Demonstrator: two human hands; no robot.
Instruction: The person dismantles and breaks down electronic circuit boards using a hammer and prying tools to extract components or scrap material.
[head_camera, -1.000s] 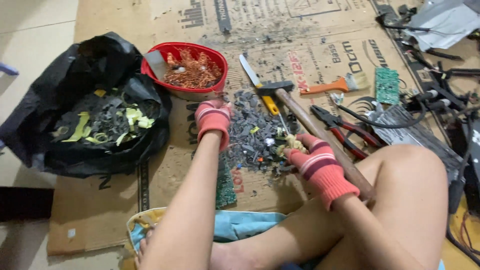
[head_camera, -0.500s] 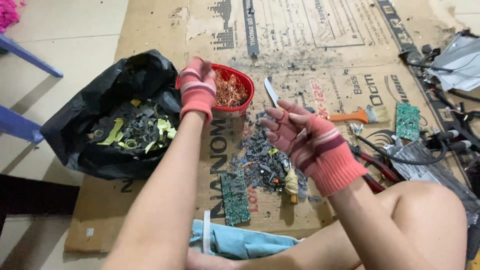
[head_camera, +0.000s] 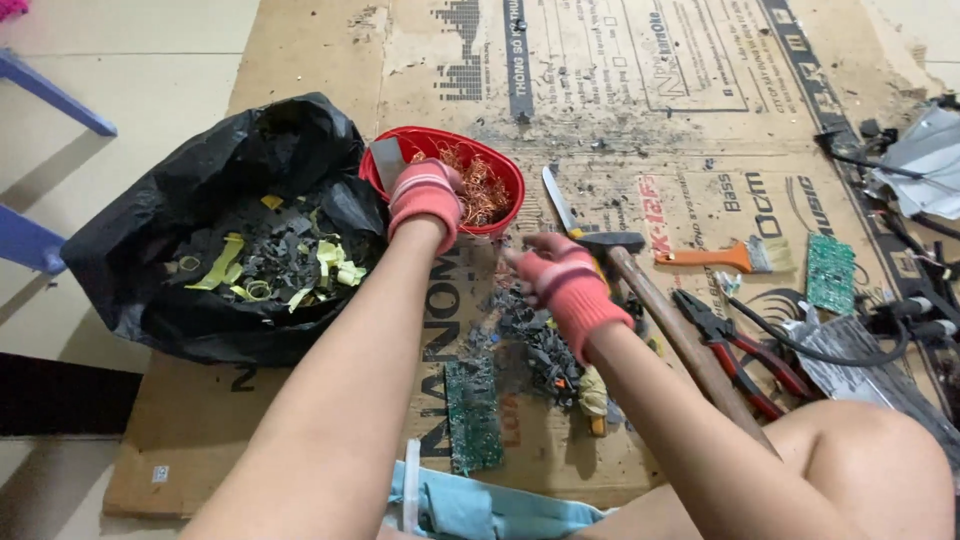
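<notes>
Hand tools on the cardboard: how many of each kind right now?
Hammer: 1
Pliers: 1
Paintbrush: 1
Knife: 1
Total: 4

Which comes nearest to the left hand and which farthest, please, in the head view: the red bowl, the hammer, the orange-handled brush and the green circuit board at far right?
Measured from the left hand:
1. Red bowl: right at the hand, which hovers over its rim.
2. Hammer: to the right, past the right hand.
3. Orange-handled brush: farther right on the cardboard.
4. Green circuit board: farthest right.
</notes>
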